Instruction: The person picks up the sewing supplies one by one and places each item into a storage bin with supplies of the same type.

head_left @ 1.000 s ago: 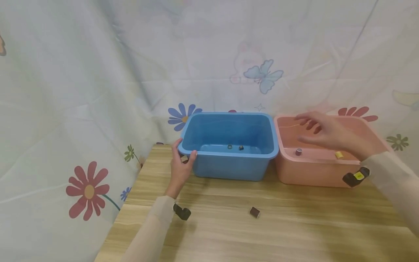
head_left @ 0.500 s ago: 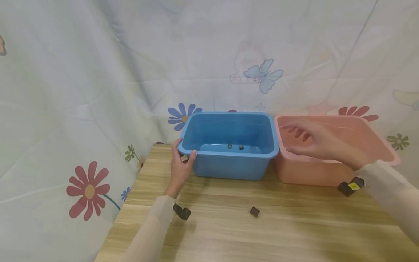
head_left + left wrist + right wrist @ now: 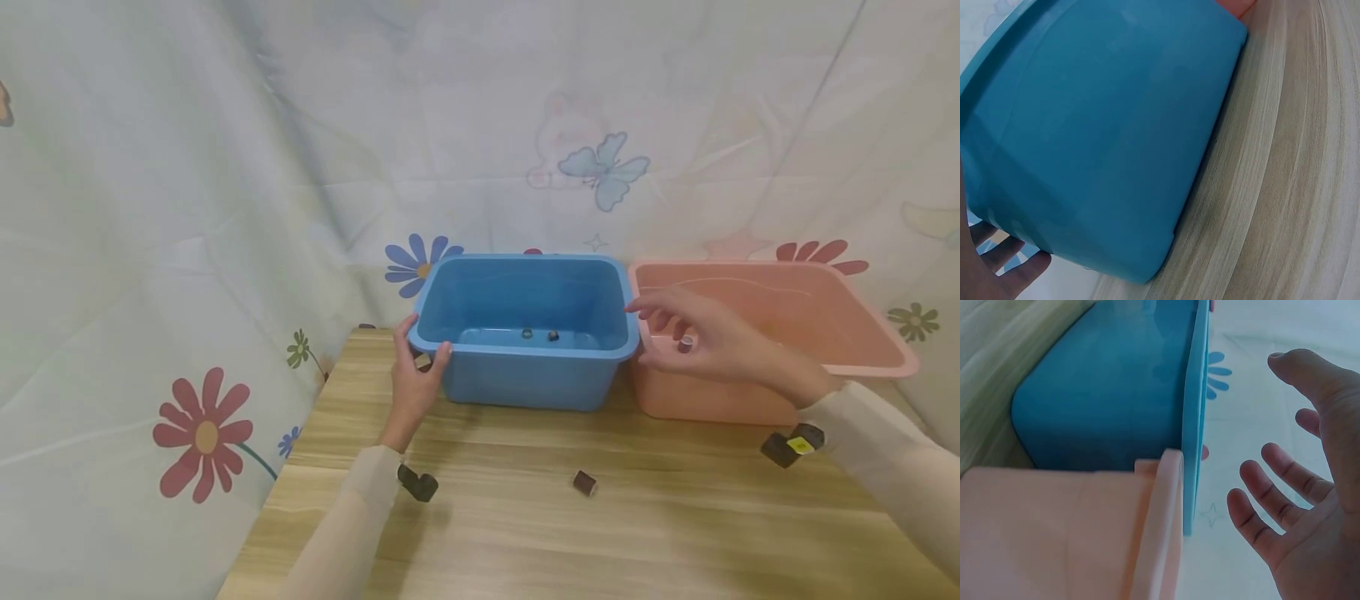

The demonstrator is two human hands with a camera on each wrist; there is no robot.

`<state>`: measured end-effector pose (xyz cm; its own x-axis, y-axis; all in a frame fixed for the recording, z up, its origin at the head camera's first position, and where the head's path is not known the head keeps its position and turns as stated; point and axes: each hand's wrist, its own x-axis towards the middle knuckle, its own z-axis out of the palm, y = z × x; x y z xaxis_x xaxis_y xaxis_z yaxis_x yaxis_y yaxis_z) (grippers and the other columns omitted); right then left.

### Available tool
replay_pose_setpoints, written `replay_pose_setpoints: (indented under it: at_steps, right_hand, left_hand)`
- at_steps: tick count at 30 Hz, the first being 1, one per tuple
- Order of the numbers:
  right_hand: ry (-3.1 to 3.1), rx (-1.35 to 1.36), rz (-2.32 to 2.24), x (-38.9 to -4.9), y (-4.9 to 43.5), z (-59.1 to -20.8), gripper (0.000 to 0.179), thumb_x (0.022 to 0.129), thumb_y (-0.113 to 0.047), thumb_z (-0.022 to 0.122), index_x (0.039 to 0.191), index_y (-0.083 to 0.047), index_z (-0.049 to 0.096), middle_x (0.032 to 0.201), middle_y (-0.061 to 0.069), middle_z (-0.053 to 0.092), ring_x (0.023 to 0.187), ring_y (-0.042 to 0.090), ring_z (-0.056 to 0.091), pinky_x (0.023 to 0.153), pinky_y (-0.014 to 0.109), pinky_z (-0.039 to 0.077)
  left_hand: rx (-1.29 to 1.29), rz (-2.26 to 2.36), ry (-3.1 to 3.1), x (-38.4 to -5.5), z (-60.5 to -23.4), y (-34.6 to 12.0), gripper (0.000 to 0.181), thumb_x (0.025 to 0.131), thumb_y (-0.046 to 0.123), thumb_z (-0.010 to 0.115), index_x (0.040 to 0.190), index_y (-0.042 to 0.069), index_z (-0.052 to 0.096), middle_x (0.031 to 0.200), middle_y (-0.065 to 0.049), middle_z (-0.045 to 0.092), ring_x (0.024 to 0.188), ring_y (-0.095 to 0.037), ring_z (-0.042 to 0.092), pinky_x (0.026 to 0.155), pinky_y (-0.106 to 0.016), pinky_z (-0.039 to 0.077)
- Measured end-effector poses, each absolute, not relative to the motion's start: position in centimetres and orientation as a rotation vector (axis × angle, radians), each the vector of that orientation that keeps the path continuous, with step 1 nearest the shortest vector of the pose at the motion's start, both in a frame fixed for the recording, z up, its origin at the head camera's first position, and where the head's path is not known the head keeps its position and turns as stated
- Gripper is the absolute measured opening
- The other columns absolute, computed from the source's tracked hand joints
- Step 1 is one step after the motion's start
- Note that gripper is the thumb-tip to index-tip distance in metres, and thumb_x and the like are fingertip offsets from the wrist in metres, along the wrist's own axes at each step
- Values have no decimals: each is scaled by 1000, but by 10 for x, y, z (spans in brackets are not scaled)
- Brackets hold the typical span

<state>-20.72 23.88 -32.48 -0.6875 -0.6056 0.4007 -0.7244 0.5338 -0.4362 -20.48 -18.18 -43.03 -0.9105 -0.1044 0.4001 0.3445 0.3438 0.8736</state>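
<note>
My left hand grips the front left corner of the blue plastic bin, thumb on the front and fingers round the side. Its fingers also show at the bin's corner in the left wrist view. My right hand is over the left front part of the pink bin, fingers loosely bent and thumb apart, holding nothing. Between its thumb and fingers a small spool inside the pink bin shows. Two small items, one a greenish ring shape and one a dark piece, lie in the blue bin.
Both bins stand side by side on a wood-grain table. A small dark brown spool lies in front of them. A small dark, light-ended piece shows beside my left hand. A printed curtain hangs behind.
My right hand has moved left and a little down across the pink bin toward the blue one. The left hand and the bins have stayed where they were.
</note>
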Motion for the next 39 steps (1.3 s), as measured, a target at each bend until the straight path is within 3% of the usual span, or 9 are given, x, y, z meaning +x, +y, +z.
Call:
replay_pose_setpoints:
  at_steps: [15, 24, 31, 39]
  right_hand:
    - [-2589, 1249, 970, -187, 223, -341, 65, 82, -20, 89, 139, -22, 59, 118, -6, 66, 90, 12, 63, 63, 28, 56]
    - [-2530, 1374, 1010, -172, 210, -360, 63, 81, -14, 89, 137, -16, 60, 110, -7, 65, 83, 10, 62, 61, 25, 55]
    - [-2521, 1427, 1078, -167, 202, -384, 62, 81, -12, 88, 136, -19, 61, 112, -8, 65, 90, 8, 63, 71, 30, 59]
    - [-2634, 1418, 1084, -162, 196, -415, 61, 86, -23, 85, 140, -18, 59, 117, -8, 66, 93, 9, 63, 73, 30, 58]
  left_hand:
    - [-199, -1592, -2235, -205, -429, -181, 71, 100, 22, 66, 156, 4, 27, 149, -31, 45, 124, -42, 56, 94, -58, 55]
    - [-205, -1605, -2228, -206, -429, -182, 71, 100, 22, 66, 156, 5, 27, 148, -33, 45, 122, -41, 57, 93, -58, 55]
    - [-195, -1606, -2240, -207, -431, -183, 72, 100, 27, 66, 157, 7, 26, 150, -31, 45, 125, -40, 55, 95, -57, 54]
    - [-194, -1643, -2232, -209, -433, -183, 72, 100, 26, 66, 157, 8, 26, 152, -31, 42, 129, -43, 53, 96, -61, 53]
